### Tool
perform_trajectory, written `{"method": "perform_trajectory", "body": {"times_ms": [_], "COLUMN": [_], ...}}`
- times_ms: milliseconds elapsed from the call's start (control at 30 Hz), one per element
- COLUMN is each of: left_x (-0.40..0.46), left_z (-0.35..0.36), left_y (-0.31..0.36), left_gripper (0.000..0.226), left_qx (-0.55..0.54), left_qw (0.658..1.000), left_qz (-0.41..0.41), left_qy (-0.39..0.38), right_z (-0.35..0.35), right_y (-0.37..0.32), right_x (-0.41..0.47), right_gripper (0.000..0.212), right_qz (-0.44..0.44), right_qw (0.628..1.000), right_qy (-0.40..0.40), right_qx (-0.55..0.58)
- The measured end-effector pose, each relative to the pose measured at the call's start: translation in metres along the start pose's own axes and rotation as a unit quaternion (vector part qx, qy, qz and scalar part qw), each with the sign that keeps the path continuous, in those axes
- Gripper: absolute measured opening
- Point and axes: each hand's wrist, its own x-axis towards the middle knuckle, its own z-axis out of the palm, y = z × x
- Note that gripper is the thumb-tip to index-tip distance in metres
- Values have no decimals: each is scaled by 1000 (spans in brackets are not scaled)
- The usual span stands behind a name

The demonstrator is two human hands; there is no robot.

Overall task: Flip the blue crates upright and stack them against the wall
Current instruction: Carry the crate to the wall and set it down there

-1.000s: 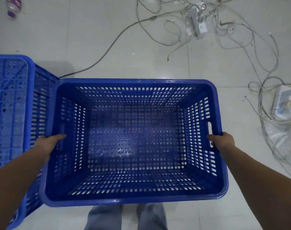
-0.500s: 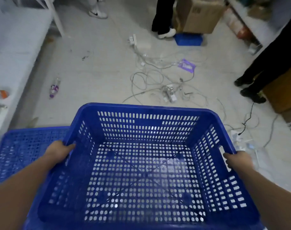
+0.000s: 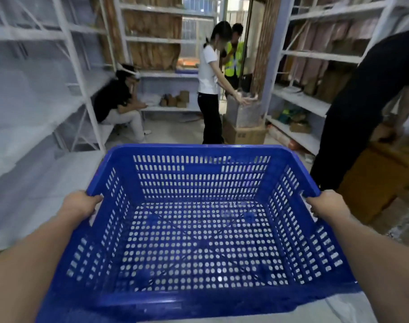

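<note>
A blue perforated crate (image 3: 199, 229) fills the lower middle of the head view, upright with its open top toward me and nothing inside. My left hand (image 3: 81, 205) grips its left rim, thumb over the edge. My right hand (image 3: 326, 203) grips the right rim at the handle slot. The crate is held up in the air in front of me. No other blue crate shows in this view.
White metal shelving (image 3: 59, 94) lines the left side and more shelving (image 3: 315, 66) the right. A seated person (image 3: 119, 106) and a standing person (image 3: 210, 89) are ahead by cardboard boxes (image 3: 243, 131). Another person in black (image 3: 366, 108) bends at right over a brown box (image 3: 373, 190).
My view has swung up from the floor to the room ahead while both hands keep hold of the crate. The second crate at left and the floor cables have dropped out of sight.
</note>
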Motion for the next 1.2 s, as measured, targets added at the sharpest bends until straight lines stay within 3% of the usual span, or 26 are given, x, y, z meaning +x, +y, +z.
{"method": "perform_trajectory", "body": {"times_ms": [133,300,600,833,1033,1200], "left_x": [-16,-47,-122,-215,-301,-370], "left_z": [-57,-116,-142,-150,-172,-193], "left_y": [20,40,28,-37,-95,-156], "left_gripper": [30,37,43,35,37,39], "left_qx": [-40,-25,1,-29,-22,-35], "left_qw": [998,995,980,954,920,889], "left_qz": [8,15,-51,-168,-263,-320], "left_qy": [37,92,192,247,290,325], "right_z": [-38,-74,-92,-50,7,43], "right_y": [-41,-83,-147,-184,-203,-224], "right_x": [-18,-18,13,-2,-67,-142], "right_gripper": [31,29,36,45,47,44], "right_qz": [-37,-94,-210,-296,-343,-394], "right_qw": [998,994,977,948,914,884], "right_qy": [32,5,-17,-117,-215,-250], "right_qx": [27,55,36,15,-13,-22]}}
